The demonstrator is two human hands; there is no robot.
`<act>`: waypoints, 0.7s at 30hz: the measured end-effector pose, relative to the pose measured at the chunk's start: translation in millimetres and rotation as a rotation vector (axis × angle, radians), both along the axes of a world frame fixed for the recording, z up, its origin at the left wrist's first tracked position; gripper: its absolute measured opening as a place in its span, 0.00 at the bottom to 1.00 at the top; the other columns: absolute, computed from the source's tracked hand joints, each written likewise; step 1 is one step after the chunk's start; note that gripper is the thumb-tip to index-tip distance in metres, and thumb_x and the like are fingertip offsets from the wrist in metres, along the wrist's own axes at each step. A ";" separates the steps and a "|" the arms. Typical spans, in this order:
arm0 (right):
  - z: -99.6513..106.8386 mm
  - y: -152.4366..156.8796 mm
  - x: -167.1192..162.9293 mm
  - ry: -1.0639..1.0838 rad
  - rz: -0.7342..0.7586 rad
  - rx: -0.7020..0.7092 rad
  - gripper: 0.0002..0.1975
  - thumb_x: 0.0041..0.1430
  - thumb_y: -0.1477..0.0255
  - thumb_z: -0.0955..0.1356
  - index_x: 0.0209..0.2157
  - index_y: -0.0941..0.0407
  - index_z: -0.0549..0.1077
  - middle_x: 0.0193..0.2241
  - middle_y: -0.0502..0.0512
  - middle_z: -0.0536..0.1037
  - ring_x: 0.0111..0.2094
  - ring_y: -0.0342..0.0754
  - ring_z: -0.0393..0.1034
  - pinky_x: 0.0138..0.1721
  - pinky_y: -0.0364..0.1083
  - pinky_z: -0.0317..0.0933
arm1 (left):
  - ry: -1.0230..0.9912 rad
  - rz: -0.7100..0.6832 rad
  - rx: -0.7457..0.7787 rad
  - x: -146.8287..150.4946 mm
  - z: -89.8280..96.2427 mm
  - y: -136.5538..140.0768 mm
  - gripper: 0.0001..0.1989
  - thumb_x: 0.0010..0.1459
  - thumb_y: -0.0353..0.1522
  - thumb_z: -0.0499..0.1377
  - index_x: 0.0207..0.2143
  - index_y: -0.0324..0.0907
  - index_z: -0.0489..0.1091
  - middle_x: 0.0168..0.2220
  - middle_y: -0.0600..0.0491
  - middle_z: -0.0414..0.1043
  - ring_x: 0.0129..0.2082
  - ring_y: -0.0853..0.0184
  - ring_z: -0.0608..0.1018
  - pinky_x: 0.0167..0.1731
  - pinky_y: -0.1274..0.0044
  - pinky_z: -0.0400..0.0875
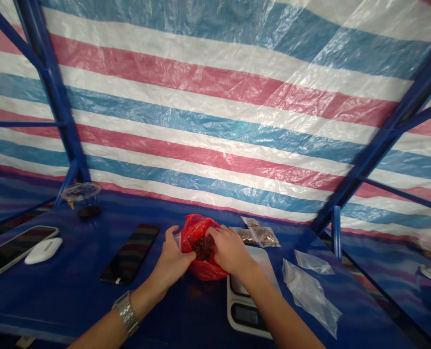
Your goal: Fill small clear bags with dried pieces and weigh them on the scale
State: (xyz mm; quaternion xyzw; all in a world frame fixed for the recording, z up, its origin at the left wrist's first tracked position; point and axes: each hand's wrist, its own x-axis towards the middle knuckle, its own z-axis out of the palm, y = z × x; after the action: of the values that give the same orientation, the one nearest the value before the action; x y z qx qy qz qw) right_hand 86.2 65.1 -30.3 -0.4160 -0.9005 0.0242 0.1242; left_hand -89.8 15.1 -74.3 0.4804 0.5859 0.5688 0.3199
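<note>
A red plastic bag (pixel 210 271) stands with its mouth spread, and small dark brown pieces (pixel 202 248) show inside. My left hand (pixel 175 259), with a metal watch on its wrist, is closed on the bag's left rim, and a bit of clear plastic shows by its fingers. My right hand (pixel 231 249) reaches into the bag from the right; its fingertips are hidden among the contents, so what they pinch cannot be made out. A digital kitchen scale (pixel 233 291) lies partly under my right forearm, its display lit.
Small filled zip bags (pixel 265 236) lie behind the scale; clear plastic bags (pixel 310 295) lie to its right. On the left are a black phone (pixel 131 254), another phone (pixel 15 247), a white case (pixel 43 250) and a plastic tub (pixel 86 196). Striped sheeting and blue posts stand behind.
</note>
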 end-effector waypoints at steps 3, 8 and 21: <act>-5.6 0.7 3.2 0.085 0.089 -0.029 0.23 0.47 0.86 0.66 0.44 0.54 0.73 0.45 0.58 0.80 0.52 0.55 0.71 0.54 0.51 0.60 | -0.157 -0.059 -0.108 3.4 6.6 -1.6 0.44 0.44 0.22 0.63 0.63 0.42 0.51 0.29 0.61 0.71 0.25 0.68 0.78 0.28 0.76 0.74; -16.8 3.2 4.3 0.284 0.145 -0.156 0.23 0.43 0.88 0.64 0.39 0.54 0.75 0.41 0.54 0.81 0.45 0.52 0.74 0.48 0.48 0.64 | -0.270 0.003 -0.169 4.2 20.4 -5.4 0.46 0.40 0.21 0.59 0.64 0.44 0.52 0.25 0.64 0.67 0.19 0.73 0.73 0.20 0.83 0.66; -19.3 11.5 11.9 0.786 0.200 -0.645 0.13 0.55 0.79 0.67 0.42 0.55 0.75 0.39 0.54 0.81 0.40 0.49 0.78 0.46 0.50 0.71 | -0.181 -0.018 0.012 -2.3 21.2 2.1 0.35 0.51 0.34 0.68 0.60 0.44 0.59 0.37 0.56 0.75 0.35 0.65 0.81 0.40 0.71 0.75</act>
State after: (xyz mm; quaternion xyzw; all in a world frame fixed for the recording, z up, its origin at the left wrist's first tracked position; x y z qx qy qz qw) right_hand 98.2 76.6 -49.5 -0.3045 -0.7679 0.4669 0.3156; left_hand -92.1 17.2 -53.1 0.4343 0.5469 0.6104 0.3738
